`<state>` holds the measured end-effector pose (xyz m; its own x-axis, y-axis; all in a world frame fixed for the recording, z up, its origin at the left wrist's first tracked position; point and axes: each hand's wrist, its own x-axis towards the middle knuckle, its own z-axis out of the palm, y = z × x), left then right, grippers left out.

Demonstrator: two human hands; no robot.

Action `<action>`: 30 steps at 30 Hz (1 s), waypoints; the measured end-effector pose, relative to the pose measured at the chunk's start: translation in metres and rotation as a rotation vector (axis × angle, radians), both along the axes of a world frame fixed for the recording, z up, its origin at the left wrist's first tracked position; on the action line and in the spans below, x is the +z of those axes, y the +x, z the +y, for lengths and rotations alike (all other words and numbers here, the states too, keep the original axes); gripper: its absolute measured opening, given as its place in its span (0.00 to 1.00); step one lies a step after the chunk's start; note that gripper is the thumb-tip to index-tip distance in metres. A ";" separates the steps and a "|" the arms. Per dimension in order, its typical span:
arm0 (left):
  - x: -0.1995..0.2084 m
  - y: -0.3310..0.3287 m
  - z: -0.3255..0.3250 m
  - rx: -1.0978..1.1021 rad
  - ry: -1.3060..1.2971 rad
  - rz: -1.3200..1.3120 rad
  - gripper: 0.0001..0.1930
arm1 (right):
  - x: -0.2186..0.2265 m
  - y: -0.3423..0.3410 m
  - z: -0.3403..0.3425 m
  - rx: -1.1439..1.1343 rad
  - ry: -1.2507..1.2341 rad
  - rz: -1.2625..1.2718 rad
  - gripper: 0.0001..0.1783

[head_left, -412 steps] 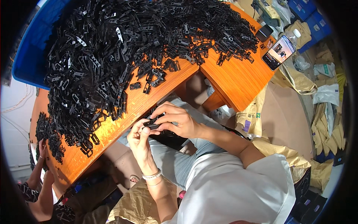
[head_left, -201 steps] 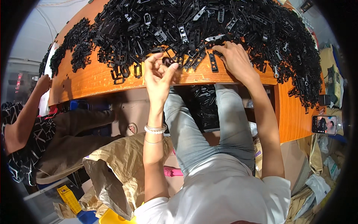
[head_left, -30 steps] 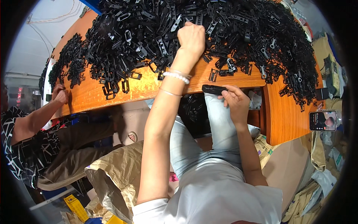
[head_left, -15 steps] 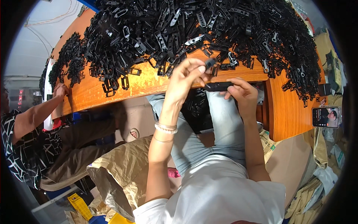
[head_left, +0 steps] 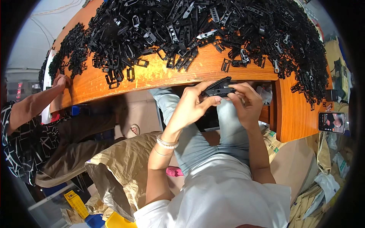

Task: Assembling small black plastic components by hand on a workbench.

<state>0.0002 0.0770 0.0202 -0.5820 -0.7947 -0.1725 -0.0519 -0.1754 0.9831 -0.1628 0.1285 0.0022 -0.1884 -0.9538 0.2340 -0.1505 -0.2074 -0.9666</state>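
Just off the desk's front edge, above my lap, both hands meet at a long black plastic part. Its left end is in the closed fingers of my left hand, with the thumb along the near side. My right hand pinches its right end between thumb and fingers. A second slim black piece slants up to the right against it, near the left fingers. Whether the two pieces are joined, I cannot make out. Beyond my hands, a big heap of similar black plastic parts covers the back of the desk.
The wooden desk has loose frames along its front and a side wing at right. A phone stands beyond it. Another person's hand rests at the desk's left. Brown paper sacking lies left of my legs.
My left hand has come back from the heap's edge to the long part, beside my right hand. The slanting piece now lies against that part. The whole view has shifted slightly.
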 end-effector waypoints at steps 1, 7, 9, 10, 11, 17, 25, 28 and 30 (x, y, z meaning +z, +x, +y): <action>0.000 0.000 0.002 0.018 -0.116 -0.082 0.18 | -0.001 0.001 0.000 -0.019 0.010 0.006 0.11; -0.005 0.007 0.010 0.079 -0.314 -0.065 0.17 | 0.005 -0.003 -0.008 0.130 -0.028 0.122 0.17; -0.003 0.008 0.012 0.079 -0.339 -0.103 0.16 | 0.004 -0.002 -0.009 0.138 -0.040 0.152 0.17; -0.001 0.009 0.012 0.074 -0.325 -0.091 0.16 | 0.003 -0.002 -0.009 0.143 -0.051 0.182 0.16; 0.000 0.009 0.012 0.074 -0.313 -0.081 0.15 | 0.002 -0.002 -0.011 0.151 -0.054 0.180 0.16; -0.021 0.024 0.004 0.022 -0.175 0.104 0.16 | 0.004 0.003 -0.008 0.263 0.240 -0.345 0.12; -0.036 0.077 -0.088 0.469 -1.083 -0.918 0.07 | -0.018 0.020 -0.009 0.272 0.126 -0.073 0.11; -0.028 0.078 -0.093 0.366 -1.216 -0.879 0.07 | -0.018 0.009 -0.021 -0.096 0.104 0.165 0.07; -0.027 0.076 -0.088 0.335 -1.245 -0.892 0.06 | -0.020 0.004 -0.035 -0.219 -0.063 0.373 0.06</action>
